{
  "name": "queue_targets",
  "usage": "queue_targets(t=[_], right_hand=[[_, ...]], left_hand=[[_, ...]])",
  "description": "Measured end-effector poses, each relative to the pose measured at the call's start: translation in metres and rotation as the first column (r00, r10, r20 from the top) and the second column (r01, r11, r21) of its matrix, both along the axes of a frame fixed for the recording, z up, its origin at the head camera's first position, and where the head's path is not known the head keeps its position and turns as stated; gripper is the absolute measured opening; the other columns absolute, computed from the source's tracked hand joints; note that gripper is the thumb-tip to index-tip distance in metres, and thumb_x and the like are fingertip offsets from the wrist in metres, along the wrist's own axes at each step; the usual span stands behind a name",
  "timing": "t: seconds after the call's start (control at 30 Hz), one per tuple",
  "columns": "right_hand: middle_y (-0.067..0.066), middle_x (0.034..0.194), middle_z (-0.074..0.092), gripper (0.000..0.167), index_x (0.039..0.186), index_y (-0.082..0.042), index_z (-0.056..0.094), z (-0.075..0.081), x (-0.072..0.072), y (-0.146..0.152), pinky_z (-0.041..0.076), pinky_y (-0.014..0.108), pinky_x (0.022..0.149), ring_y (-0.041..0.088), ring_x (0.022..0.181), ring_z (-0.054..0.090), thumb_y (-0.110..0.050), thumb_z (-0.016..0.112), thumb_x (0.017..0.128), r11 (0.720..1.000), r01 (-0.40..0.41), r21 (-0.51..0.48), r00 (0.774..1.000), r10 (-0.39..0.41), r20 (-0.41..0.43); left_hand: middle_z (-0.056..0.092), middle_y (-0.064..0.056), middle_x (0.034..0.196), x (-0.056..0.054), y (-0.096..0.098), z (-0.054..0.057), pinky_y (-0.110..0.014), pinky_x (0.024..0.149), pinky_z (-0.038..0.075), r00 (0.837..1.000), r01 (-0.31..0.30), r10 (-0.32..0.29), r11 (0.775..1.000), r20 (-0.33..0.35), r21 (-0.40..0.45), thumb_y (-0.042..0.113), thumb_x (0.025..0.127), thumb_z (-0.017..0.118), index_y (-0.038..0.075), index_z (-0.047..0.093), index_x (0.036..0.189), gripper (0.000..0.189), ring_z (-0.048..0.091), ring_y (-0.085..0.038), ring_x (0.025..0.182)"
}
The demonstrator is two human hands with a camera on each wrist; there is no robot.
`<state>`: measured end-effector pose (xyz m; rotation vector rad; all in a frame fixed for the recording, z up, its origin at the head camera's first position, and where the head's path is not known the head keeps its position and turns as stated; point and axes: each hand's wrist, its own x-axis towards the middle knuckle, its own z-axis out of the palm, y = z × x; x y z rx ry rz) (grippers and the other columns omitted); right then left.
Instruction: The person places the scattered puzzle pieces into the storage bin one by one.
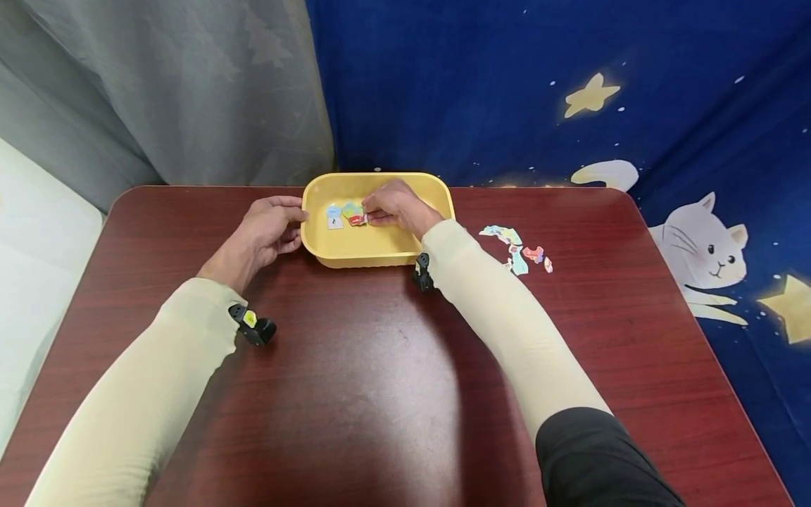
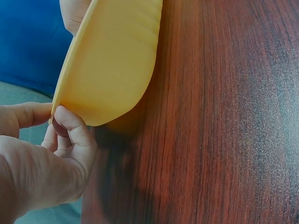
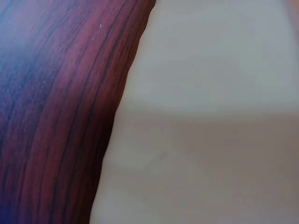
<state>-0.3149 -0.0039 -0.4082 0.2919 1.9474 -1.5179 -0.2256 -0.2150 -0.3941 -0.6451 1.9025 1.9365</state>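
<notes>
My left hand (image 1: 269, 225) grips the left end of a yellow plastic tub (image 1: 315, 243), its thumb and fingers on the rim in the left wrist view. Over the inside of the tub, my right hand (image 1: 394, 204) has its fingers bent down and pinches a small flat coloured puzzle piece (image 1: 365, 218), mostly hidden by the fingertips. Beside those fingertips are a red piece (image 1: 357, 220) and a yellow-green piece (image 1: 350, 209). A light blue and white piece (image 1: 334, 217) lies further left on the tub floor. The right wrist view shows mostly the tub's pale, blurred wall.
Several irregular coloured flat pieces (image 1: 518, 259) lie on the dark red wooden table (image 1: 367, 366) to the right of the tub. Behind the table hang a grey curtain (image 1: 209, 91) and a blue star-print curtain (image 1: 443, 84). Each sleeve carries a small black wrist camera (image 1: 253, 325).
</notes>
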Motion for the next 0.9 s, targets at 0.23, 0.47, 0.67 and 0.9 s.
queue_targets(t=[0.23, 0.47, 0.67, 0.9], right_hand=[[0.008, 0.082, 0.064, 0.017, 0.105, 0.003, 0.066, 0.0048, -0.0004, 0.0002, 0.055, 0.033, 0.089, 0.019, 0.072, 0.062, -0.003, 0.062, 0.090, 1.000, 0.007, 0.020, 1.000, -0.007, 0.023], [0.009, 0.086, 0.065, 0.024, 0.113, 0.003, 0.065, 0.0070, 0.0009, 0.0032, 0.055, 0.032, 0.089, 0.018, 0.075, 0.063, -0.007, 0.059, 0.092, 1.000, -0.007, 0.030, 1.000, 0.007, 0.013], [0.011, 0.093, 0.067, 0.022, 0.110, 0.003, 0.065, 0.0085, 0.0018, 0.0051, 0.055, 0.033, 0.089, 0.021, 0.080, 0.065, -0.008, 0.058, 0.092, 0.999, -0.009, 0.039, 1.000, 0.009, 0.000], [0.014, 0.105, 0.069, 0.025, 0.113, 0.001, 0.065, 0.0093, 0.0023, 0.0083, 0.055, 0.033, 0.089, 0.022, 0.086, 0.067, -0.009, 0.060, 0.091, 0.998, -0.008, 0.055, 1.000, 0.009, -0.018]], left_hand=[[0.060, -0.001, 0.084, -0.0010, 0.0003, 0.0004, -0.021, 0.056, 0.054, 1.000, -0.005, 0.005, 1.000, 0.003, 0.011, 0.013, 0.096, 0.059, 0.016, 0.048, 0.125, 0.031, 0.055, -0.011, 0.055], [0.060, -0.001, 0.086, -0.0008, 0.0005, 0.0010, -0.021, 0.057, 0.054, 1.000, -0.003, 0.003, 1.000, 0.003, 0.004, 0.014, 0.096, 0.059, 0.017, 0.048, 0.123, 0.030, 0.054, -0.010, 0.055], [0.061, -0.001, 0.085, -0.0009, 0.0008, 0.0010, -0.021, 0.057, 0.054, 1.000, -0.001, 0.001, 1.000, 0.002, 0.004, 0.014, 0.096, 0.059, 0.017, 0.048, 0.123, 0.030, 0.054, -0.010, 0.055], [0.061, -0.001, 0.085, -0.0004, 0.0000, 0.0007, -0.021, 0.058, 0.054, 1.000, 0.001, -0.001, 1.000, 0.002, 0.000, 0.014, 0.096, 0.059, 0.017, 0.048, 0.125, 0.031, 0.054, -0.010, 0.055]])
